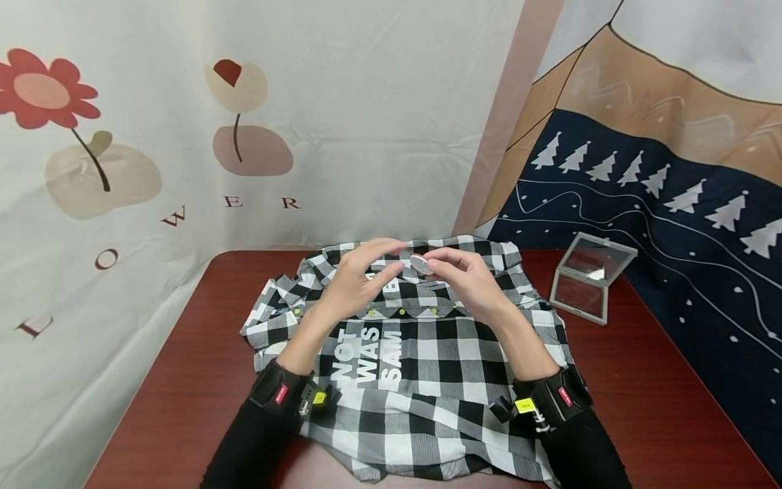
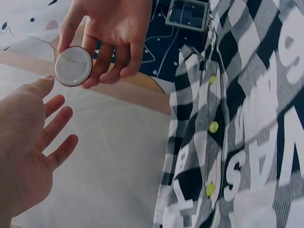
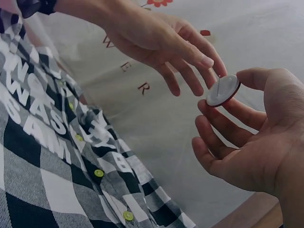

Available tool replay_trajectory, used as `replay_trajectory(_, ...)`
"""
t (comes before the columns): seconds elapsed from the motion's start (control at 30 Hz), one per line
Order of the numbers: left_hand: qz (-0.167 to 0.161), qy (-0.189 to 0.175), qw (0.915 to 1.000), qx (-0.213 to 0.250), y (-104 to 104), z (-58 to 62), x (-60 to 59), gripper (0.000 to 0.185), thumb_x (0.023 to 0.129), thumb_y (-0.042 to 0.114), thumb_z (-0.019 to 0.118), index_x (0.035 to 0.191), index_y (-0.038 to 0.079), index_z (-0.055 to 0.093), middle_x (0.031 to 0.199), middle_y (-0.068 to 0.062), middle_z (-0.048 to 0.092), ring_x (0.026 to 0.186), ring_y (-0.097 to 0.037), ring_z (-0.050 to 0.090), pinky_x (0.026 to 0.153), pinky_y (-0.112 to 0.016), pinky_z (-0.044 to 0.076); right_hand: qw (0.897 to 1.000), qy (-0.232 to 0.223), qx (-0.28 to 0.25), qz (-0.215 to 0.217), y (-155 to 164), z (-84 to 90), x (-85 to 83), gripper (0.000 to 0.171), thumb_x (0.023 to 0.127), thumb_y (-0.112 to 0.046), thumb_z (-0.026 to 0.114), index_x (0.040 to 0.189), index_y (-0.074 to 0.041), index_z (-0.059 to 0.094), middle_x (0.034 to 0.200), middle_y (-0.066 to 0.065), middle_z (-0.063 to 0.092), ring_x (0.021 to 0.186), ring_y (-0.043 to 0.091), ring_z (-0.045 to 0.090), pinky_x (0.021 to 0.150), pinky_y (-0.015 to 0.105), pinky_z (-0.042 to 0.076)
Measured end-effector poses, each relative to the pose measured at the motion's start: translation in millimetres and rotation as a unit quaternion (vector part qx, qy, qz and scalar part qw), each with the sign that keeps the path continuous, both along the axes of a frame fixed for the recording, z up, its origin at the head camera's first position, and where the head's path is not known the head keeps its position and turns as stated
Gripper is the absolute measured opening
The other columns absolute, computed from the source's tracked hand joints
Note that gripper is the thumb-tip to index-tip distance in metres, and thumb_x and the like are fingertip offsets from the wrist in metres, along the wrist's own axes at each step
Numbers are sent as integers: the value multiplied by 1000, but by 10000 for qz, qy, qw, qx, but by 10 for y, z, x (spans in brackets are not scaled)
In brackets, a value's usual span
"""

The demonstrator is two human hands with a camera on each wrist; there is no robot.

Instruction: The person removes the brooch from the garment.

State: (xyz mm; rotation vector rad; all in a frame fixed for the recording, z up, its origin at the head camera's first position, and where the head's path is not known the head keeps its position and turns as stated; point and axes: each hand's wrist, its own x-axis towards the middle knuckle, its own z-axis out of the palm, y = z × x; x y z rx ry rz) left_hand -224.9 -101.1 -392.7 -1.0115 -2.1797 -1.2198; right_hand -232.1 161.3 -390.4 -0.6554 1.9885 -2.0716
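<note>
A round pin badge (image 3: pixel 223 91), with a pale back, a reddish rim and a thin pin, is pinched by its edge between the thumb and fingers of my right hand (image 1: pixel 473 282). In the left wrist view, the back of the badge (image 2: pixel 73 66) faces the camera. My left hand (image 1: pixel 360 275) is held just left of the badge, its fingers extended and holding nothing. Both hands are raised over a black-and-white checked shirt (image 1: pixel 446 346) with white lettering and yellow-green buttons (image 2: pixel 213 127).
The shirt lies spread on a reddish-brown table (image 1: pixel 201 353). An open square mirror case (image 1: pixel 592 277) stands at the table's back right. Behind the table hang a pale flower-printed cloth (image 1: pixel 379 122) and a navy cloth with tree shapes (image 1: pixel 672 238).
</note>
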Motion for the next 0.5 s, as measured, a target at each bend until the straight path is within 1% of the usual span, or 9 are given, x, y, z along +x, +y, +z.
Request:
replay_trajectory(0.17, -19, 55, 10000, 56, 56, 4, 33, 32, 105, 7, 80, 137, 3, 79, 135, -13, 82, 128, -29, 78, 113, -42, 63, 9991, -126, -180, 367, 7, 4, -4, 22, 115, -8, 61, 126, -4, 79, 122, -2, 79, 113, 16, 76, 104, 30, 65)
replay_trajectory(0.27, -9, 50, 10000, 85, 71, -3, 49, 28, 105, 8, 80, 133, 4, 81, 131, -12, 84, 125, -28, 80, 111, -40, 64, 9983, -202, -221, 501, 9, -5, -7, 22, 116, -10, 60, 125, -6, 80, 122, -1, 79, 114, 17, 77, 105, 30, 65)
replay_trajectory(0.37, -22, 145, 9998, 151, 86, -23, 50, 25, 104, 6, 81, 130, 5, 83, 127, -12, 85, 119, -28, 81, 104, -42, 67, 9975, -270, -221, 616, 6, -7, -6, 24, 118, -11, 58, 126, -8, 80, 123, 0, 80, 116, 16, 77, 107, 31, 64)
replay_trajectory(0.5, -57, 251, 9993, 262, 103, -51, 46, 22, 104, 3, 80, 126, 5, 84, 121, -12, 86, 110, -26, 82, 93, -46, 68, 9966, -347, -193, 720, 2, 4, 6, 25, 118, -12, 57, 126, -11, 81, 125, -1, 80, 116, 16, 76, 106, 29, 64)
